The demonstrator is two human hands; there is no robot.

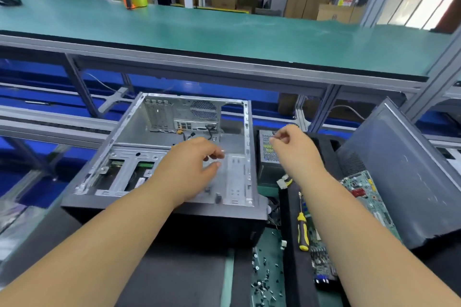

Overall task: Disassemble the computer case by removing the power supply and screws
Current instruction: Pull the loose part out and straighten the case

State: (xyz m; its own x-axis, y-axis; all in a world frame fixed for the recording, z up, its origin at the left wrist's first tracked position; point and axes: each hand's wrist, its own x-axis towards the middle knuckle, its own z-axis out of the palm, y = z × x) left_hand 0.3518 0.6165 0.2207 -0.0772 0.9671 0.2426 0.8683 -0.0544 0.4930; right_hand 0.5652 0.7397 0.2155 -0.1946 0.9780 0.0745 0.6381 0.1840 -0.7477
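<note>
A green-matted shelf [224, 32] spans a warehouse workstation above the lower table [174, 279]. The left hand [189, 164] hovers inside the open computer case [124, 132], fingers loosely curled, holding nothing. The right hand [294, 147] hangs over the power supply [268, 152] just right of the case; its fingertips are pinched together, but on what I cannot tell. Nearer lie a yellow-handled screwdriver [302, 234], a motherboard [361, 197], loose screws [265, 279] and a leaning side panel [404, 169]
</note>
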